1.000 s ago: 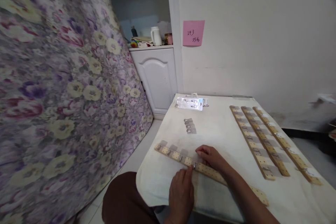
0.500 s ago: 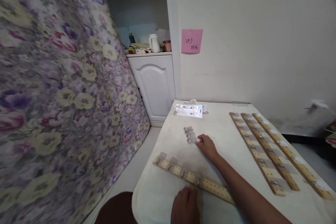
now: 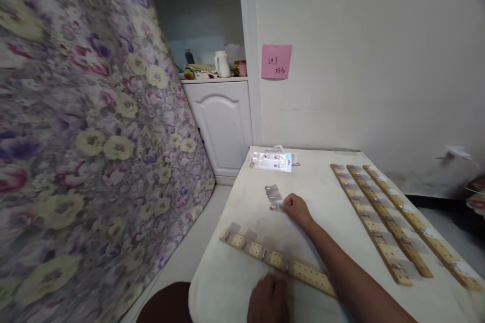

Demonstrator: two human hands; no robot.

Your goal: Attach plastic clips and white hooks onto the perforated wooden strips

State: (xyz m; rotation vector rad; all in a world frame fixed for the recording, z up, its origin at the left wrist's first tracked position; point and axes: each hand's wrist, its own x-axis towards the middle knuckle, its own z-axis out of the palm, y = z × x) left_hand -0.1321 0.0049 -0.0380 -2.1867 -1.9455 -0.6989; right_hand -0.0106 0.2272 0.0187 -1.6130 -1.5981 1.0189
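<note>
A wooden strip with rows of holes (image 3: pixel 303 270) lies across the near part of the white table (image 3: pixel 322 186), with several clear metal hooks fixed along its left half. My left hand (image 3: pixel 269 299) rests at the table's near edge, fingers curled against the strip. My right hand (image 3: pixel 296 208) is stretched forward, its fingertips pinched on the nearest of a few loose clear hooks (image 3: pixel 273 194) lying mid-table.
Three more wooden hook strips (image 3: pixel 382 222) lie side by side at the right. A blister pack of hooks (image 3: pixel 272 161) sits at the far edge. A floral mattress (image 3: pixel 83 126) leans at the left; a white cabinet (image 3: pixel 223 123) stands behind.
My right hand left the wooden strip and reached forward to the loose hooks, closing on the nearest one. My left hand slid back to the near edge.
</note>
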